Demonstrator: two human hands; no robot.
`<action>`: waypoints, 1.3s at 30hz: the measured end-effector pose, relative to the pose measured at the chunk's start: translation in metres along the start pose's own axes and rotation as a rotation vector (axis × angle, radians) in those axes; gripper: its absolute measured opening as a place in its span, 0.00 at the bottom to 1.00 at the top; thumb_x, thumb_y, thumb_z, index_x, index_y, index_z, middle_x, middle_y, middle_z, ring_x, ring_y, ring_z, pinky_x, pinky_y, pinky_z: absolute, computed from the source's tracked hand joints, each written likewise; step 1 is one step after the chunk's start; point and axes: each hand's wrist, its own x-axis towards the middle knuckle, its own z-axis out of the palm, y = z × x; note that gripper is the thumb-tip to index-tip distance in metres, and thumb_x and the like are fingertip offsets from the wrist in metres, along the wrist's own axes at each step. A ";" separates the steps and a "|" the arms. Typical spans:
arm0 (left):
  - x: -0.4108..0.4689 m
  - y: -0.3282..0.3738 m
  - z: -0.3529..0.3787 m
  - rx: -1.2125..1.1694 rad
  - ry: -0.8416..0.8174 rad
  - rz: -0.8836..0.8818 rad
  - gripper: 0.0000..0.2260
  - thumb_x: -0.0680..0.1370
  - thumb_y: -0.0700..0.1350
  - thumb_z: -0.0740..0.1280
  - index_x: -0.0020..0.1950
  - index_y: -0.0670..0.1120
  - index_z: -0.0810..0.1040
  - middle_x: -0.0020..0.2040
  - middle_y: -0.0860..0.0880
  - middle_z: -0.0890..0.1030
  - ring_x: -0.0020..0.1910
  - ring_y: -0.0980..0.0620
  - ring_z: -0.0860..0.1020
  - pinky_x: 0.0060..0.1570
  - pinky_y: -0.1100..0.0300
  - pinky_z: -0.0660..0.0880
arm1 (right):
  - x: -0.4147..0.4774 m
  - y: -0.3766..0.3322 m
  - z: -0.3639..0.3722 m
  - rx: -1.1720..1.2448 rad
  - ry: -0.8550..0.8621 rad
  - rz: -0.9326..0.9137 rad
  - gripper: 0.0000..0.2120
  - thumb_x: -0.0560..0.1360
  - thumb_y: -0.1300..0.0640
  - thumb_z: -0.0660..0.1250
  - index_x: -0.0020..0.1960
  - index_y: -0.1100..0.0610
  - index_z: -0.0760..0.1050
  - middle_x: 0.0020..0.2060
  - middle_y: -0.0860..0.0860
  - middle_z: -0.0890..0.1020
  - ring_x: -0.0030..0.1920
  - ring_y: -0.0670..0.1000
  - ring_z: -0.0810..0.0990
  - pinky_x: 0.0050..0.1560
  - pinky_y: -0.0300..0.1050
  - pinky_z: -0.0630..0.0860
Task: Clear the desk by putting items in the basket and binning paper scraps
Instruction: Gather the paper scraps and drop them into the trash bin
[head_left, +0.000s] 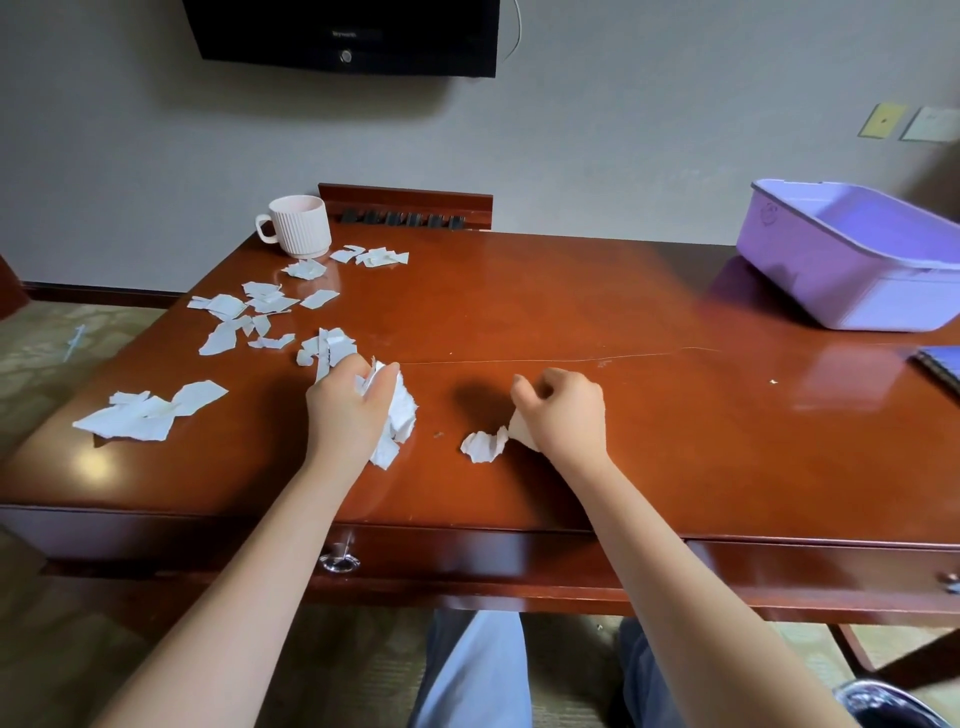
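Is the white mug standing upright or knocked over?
Upright: the mug stands on its base on the desk, open rim facing up.

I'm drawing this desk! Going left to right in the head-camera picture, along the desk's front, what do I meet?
Flat pile of paper scraps → left hand gripping a wad of scraps → crumpled scrap → right hand pinching it → purple basket.
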 end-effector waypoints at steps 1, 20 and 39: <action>-0.001 0.002 0.000 -0.014 0.001 -0.006 0.13 0.78 0.46 0.64 0.39 0.40 0.70 0.28 0.51 0.67 0.28 0.54 0.67 0.30 0.67 0.62 | 0.001 -0.001 -0.002 0.039 -0.001 0.021 0.23 0.74 0.53 0.65 0.27 0.56 0.57 0.22 0.50 0.62 0.27 0.51 0.59 0.27 0.44 0.56; -0.012 0.012 0.009 -0.123 -0.044 -0.116 0.17 0.78 0.48 0.64 0.32 0.48 0.63 0.29 0.50 0.64 0.28 0.54 0.64 0.29 0.67 0.61 | -0.027 -0.010 -0.004 -0.227 -0.374 -0.243 0.06 0.72 0.47 0.64 0.44 0.49 0.74 0.35 0.48 0.79 0.40 0.53 0.77 0.37 0.41 0.69; -0.066 0.100 0.062 -0.381 -0.240 -0.050 0.19 0.76 0.48 0.65 0.31 0.47 0.59 0.30 0.51 0.59 0.30 0.55 0.58 0.31 0.59 0.58 | -0.023 0.039 -0.090 0.477 0.052 0.209 0.11 0.72 0.57 0.67 0.31 0.54 0.73 0.21 0.41 0.76 0.25 0.39 0.72 0.31 0.35 0.69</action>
